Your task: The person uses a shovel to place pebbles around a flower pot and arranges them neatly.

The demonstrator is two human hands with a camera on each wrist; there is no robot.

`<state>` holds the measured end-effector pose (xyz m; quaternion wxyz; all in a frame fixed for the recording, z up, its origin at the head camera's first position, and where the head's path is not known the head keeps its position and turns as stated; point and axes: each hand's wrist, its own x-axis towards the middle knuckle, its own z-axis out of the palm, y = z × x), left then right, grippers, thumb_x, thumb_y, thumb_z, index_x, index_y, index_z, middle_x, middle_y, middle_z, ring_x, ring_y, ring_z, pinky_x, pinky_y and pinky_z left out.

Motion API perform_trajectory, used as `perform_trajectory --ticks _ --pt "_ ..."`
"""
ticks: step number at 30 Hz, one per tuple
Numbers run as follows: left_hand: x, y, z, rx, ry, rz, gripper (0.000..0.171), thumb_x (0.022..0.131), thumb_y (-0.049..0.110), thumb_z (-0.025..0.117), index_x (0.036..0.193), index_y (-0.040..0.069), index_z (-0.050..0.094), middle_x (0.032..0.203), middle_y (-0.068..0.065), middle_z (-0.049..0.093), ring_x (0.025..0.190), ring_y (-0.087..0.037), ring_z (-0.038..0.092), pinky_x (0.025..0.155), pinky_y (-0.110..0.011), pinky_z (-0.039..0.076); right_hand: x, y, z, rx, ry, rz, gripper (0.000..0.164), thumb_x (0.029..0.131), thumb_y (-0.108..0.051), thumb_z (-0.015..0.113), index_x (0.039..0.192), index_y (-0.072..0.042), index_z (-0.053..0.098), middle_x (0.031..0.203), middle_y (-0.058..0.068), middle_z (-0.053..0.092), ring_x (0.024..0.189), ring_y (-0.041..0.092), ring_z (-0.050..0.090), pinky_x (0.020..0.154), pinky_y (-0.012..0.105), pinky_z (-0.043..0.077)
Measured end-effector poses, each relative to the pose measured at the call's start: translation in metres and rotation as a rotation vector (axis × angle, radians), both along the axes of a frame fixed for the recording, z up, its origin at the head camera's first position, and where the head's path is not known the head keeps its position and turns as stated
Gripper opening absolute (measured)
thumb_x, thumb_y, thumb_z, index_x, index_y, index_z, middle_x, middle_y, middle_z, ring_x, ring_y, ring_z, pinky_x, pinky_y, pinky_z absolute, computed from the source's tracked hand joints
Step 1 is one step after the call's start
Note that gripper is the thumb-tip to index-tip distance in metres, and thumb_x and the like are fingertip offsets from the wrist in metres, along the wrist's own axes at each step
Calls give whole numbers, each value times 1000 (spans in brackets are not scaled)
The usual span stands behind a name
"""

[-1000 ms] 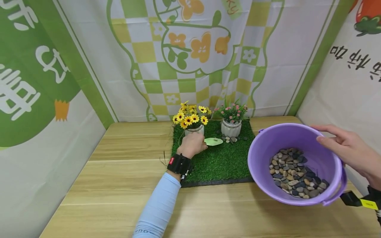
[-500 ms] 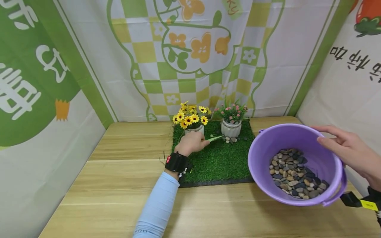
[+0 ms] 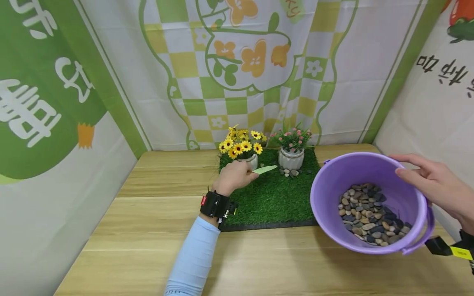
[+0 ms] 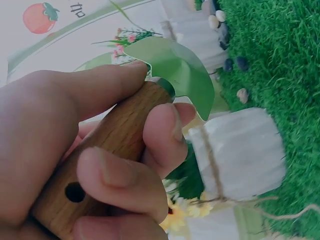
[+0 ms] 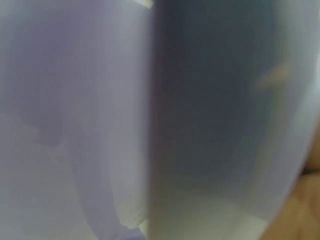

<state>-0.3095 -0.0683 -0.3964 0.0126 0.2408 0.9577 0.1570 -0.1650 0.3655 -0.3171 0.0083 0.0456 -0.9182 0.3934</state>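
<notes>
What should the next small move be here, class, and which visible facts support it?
Probably the left hand should bring the trowel over to the purple bucket for a scoop: the bucket holds plenty of pebbles, the blade shows none on its visible face in the left wrist view, and the right hand holds the bucket's rim.

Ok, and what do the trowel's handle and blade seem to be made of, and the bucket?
Handle: wood, smooth, with visible grain. Blade: probably painted metal, thin-edged and evenly green, though plastic is possible. Bucket: likely moulded plastic, uniformly purple with a soft sheen.
</notes>
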Motion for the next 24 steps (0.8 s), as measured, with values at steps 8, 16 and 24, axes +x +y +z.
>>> perform_trajectory --ticks 8,16,24 --pt "15 -1 16 -19 57 25 43 98 40 59 62 21 45 54 6 31 46 -10 30 46 -25 23 -2 2 -1 -15 18 12 39 105 -24 47 142 -35 43 75 -1 72 60 24 71 50 41 56" --pt "26 -1 28 -25 125 28 45 97 39 60 62 20 40 54 6 28 46 -9 29 46 -24 22 -3 4 1 -9 -2 -4 41 105 -27 47 145 -31 40 77 -3 73 63 23 72 51 40 57" --pt "43 -3 37 -51 177 13 39 97 39 61 65 20 48 55 6 31 46 -9 32 46 -23 21 -4 2 1 -4 18 14 42 104 -25 48 146 -28 41 76 -2 72 63 22 72 51 40 57"
